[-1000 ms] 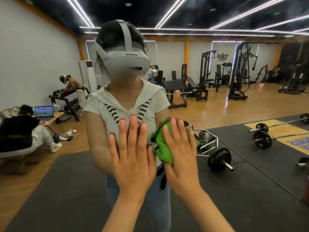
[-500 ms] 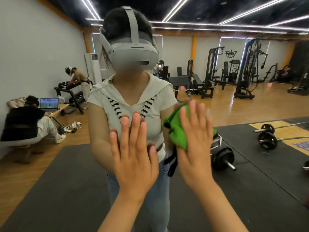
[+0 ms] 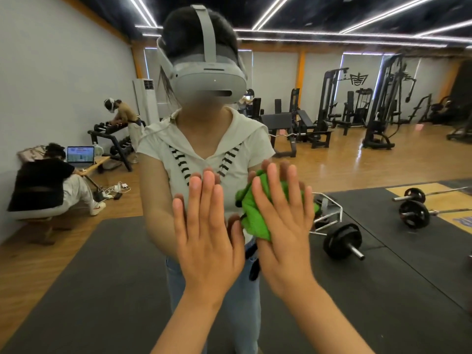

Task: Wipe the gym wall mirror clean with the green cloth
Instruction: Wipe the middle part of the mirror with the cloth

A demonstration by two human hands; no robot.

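Both palms against the large gym wall mirror [image 3: 383,251]: the left hand [image 3: 207,241] lies flat, fingers straight, holding nothing; the right hand [image 3: 283,226], fingers likewise extended, presses the crumpled bright green cloth [image 3: 252,215] onto the glass just beside the left hand, at the edge of the reflected cream shirt [image 3: 204,149]

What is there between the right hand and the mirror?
The green cloth: the right hand presses it against the mirror with straight fingers, and it bunches out on the thumb side. The head view shows this.
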